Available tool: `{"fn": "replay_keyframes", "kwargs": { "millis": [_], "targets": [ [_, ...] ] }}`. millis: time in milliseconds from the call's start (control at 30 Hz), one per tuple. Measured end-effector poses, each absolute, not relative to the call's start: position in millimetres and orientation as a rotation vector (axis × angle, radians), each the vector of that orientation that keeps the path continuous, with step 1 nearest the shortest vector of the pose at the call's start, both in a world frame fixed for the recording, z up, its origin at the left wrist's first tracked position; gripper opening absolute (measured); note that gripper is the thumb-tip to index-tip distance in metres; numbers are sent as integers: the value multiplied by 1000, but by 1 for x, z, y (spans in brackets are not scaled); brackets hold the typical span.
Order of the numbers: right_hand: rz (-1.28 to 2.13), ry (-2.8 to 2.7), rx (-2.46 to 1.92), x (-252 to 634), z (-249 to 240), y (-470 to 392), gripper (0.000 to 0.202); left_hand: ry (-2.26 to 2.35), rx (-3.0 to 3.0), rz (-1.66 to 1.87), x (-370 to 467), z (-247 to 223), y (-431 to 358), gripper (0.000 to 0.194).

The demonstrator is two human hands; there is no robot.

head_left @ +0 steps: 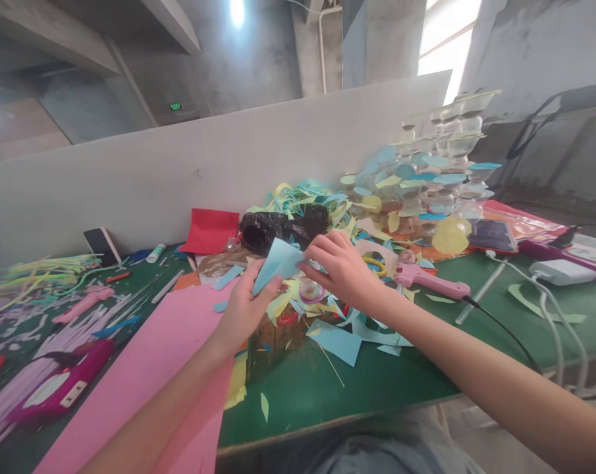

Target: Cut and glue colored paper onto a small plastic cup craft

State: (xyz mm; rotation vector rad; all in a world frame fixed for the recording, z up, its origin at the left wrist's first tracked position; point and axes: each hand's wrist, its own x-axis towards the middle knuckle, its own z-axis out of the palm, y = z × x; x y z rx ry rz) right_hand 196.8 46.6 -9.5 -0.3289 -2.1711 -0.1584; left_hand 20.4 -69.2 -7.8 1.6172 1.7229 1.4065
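A piece of light blue paper [276,263], apparently folded or bent, is raised above the cluttered middle of the table. My left hand [242,308] grips its lower left part between thumb and fingers. At the paper's right edge, the curled fingers of my right hand [343,268] pinch it. Below both hands lie paper scraps, and a clear plastic cup [311,289] shows partly between them. Another blue paper piece [338,341] rests flat nearer the table's front edge, with a thin stick beside it.
A pink glue gun [433,280] lies at right, its cord running off the green table [288,408]. Pink paper [179,355] spreads under my left forearm. Behind are a black plastic bag [263,230] and stacked clear cups [458,145]. A magenta power strip [63,382] sits left.
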Motion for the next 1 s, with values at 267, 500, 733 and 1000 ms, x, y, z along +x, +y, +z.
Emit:
{"fn": "replay_keyframes", "kwargs": {
  "millis": [267, 500, 733, 1000],
  "targets": [
    [311, -2152, -456, 193, -9, 42, 16, 1881, 1747, 1310, 23, -10, -71, 30],
    [583, -2192, -475, 192, -6, 46, 26, 1931, 1801, 1181, 24, -9, -72, 32],
    [583, -2174, -522, 193, -4, 46, 30, 2067, 1912, 1074, 19, -12, -67, 43],
    [653, -2096, -603, 195, -4, 49, 32, 1913, 1834, 1000, 19, -11, -66, 40]
  ]
}}
